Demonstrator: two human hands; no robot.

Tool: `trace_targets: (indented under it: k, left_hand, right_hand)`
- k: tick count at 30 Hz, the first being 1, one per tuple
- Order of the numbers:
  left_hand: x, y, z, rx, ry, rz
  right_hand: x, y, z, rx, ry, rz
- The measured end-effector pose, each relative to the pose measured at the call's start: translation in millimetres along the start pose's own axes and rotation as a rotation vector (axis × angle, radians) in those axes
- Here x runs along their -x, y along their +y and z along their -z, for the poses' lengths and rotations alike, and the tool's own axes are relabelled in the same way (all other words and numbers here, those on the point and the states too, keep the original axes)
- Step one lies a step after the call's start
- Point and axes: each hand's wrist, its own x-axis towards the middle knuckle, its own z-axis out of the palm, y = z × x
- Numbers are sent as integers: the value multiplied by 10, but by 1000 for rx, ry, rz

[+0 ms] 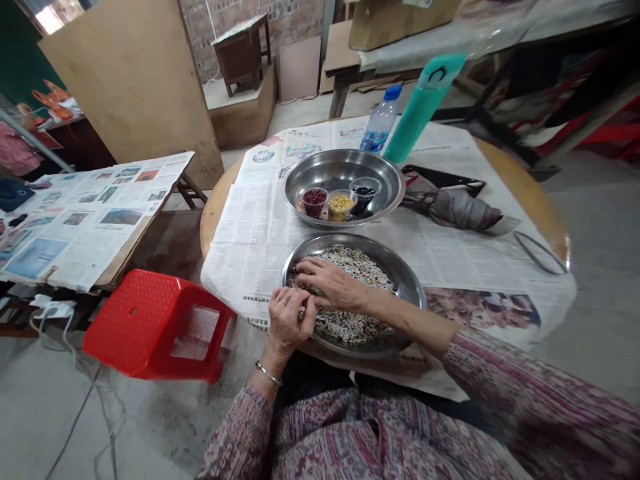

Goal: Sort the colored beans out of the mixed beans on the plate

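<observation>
A steel basin [409, 287] in front of me holds a loose mix of white, yellow and dark grains and beans [355, 327]. My right hand [333, 285] reaches across it, fingers apart and touching the mix by the left wall. At the basin's left rim is my left hand [291, 317], its fingers curled toward the thumb; whatever is between them is hidden. Just beyond stands a second steel basin [345, 163]. Inside it are clear cups of dark red beans [314, 202], yellow beans [341, 205] and black beans [363, 192].
Newspaper [240, 233] covers the round table. Behind the far basin stand a water bottle [380, 120] and a teal bottle [425, 107]. A folded grey umbrella [457, 208] lies to the right. On the left are a red stool [145, 323] and another newspaper-covered table [90, 220].
</observation>
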Motion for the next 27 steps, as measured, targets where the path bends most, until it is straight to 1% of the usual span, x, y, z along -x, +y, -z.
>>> trace_targets:
  k: [2, 4, 6, 8, 11, 13, 15, 17, 19, 21, 23, 25, 27]
  left_hand:
    - [-11, 7, 5, 7, -1, -5]
    - [-21, 14, 8, 11, 0, -7]
    - [-25, 17, 7, 11, 0, -2]
    - [-24, 19, 3, 14, -4, 5]
    - [-18, 21, -1, 31, -10, 13]
    - [-14, 20, 1, 36, -12, 13]
    - [-10, 18, 4, 32, -19, 14]
    - [-7, 16, 6, 24, -25, 14]
    - [-6, 15, 7, 15, -28, 15]
    - [-8, 17, 7, 12, -26, 15]
    - [-11, 21, 8, 14, -29, 18]
    - [-15, 25, 10, 18, -31, 18]
    - [-18, 27, 13, 21, -29, 14]
  right_hand:
    - [4, 144, 72, 90, -20, -59]
    - [74, 279, 160, 122, -48, -159]
    - [206, 366, 243, 67, -78, -246]
    - [385, 371, 306, -58, -113, -290]
    - [683, 202, 349, -234, -171, -261]
    - [844, 9, 336, -255, -180, -224]
    - [929, -173, 285, -195, -158, -166]
    - [927, -273, 202, -80, -149, -87]
    - [859, -250, 111, 22, -115, -58]
    - [755, -118, 53, 77, -66, -87]
    - [633, 67, 56, 100, -42, -141]
    - [499, 245, 121, 143, -15, -209]
    - [366, 373, 216, 201, 13, -243]
